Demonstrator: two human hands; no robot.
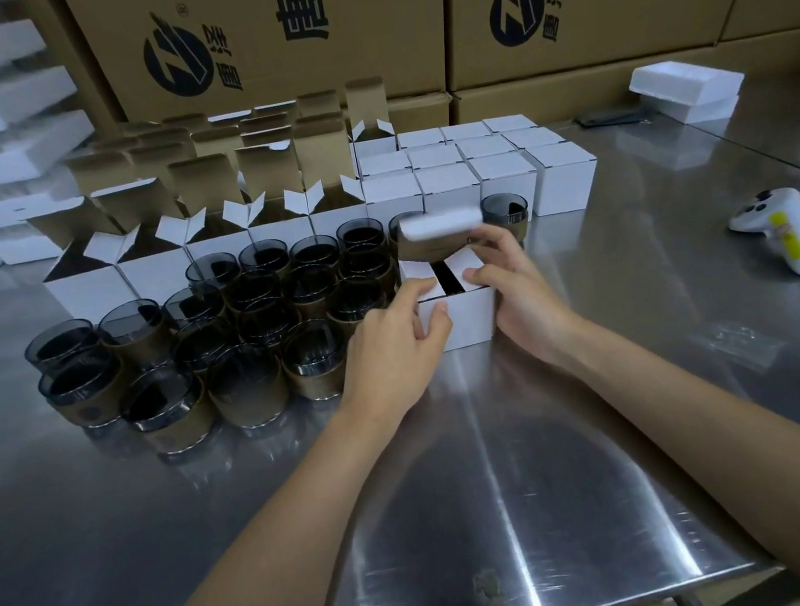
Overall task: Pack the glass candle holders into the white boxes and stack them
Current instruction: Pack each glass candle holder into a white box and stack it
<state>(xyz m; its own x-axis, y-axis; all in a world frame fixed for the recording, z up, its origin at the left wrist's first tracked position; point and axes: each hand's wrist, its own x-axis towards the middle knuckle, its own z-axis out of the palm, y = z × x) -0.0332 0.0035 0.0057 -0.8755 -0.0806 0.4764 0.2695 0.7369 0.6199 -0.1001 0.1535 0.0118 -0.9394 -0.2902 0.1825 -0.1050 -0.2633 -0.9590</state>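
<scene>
- Sits mid-way on shiny steel table (467,490): box (466,326), side flaps half folded.
- Gripped by left hand (394,350) and right hand (516,293), thumbs pressing flaps.
- Left of box: holders (256,324).
- Behind box: closed boxes (472,172), brown cartons (268,26).
- Right of box: controller (784,230).

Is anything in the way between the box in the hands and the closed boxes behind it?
Yes. A glass holder stands between the held box and the closed boxes, a bit to the right. Lifting over probably works.
</scene>
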